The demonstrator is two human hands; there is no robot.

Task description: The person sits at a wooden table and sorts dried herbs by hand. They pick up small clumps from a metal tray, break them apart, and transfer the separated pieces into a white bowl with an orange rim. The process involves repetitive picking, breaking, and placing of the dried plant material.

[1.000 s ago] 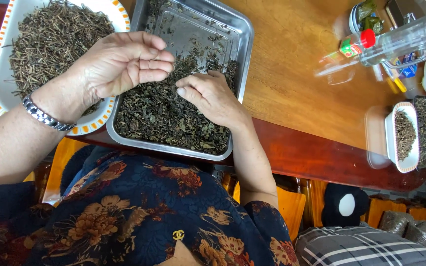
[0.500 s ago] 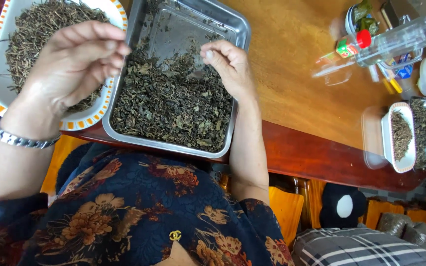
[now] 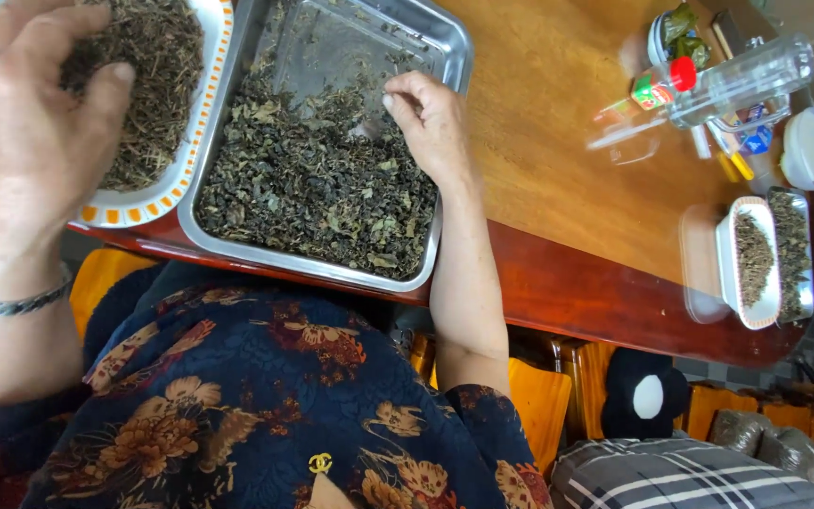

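A metal tray (image 3: 445,38) on the wooden table holds a heap of dark dried leaves (image 3: 313,188); its far part is nearly bare. My right hand (image 3: 435,123) rests on the heap at the tray's right side, with its fingertips pinched together on some leaves. To the left stands a white tray with an orange-patterned rim (image 3: 157,198), full of dried stems (image 3: 153,85). My left hand (image 3: 30,123), with a metal bracelet (image 3: 11,302) on its wrist, hovers over this tray with curled fingers. Its palm is hidden from me.
At the table's right end are a clear plastic jar lying on its side (image 3: 737,80), a small red-capped bottle (image 3: 661,85), a white lid (image 3: 807,151) and two small trays of dried leaves (image 3: 756,259). The table's front edge (image 3: 595,302) runs close to my lap. Orange chairs (image 3: 539,396) stand below.
My left hand has moved left from over the metal tray to above the white stem tray. My right hand has shifted toward the far side of the leaf heap.
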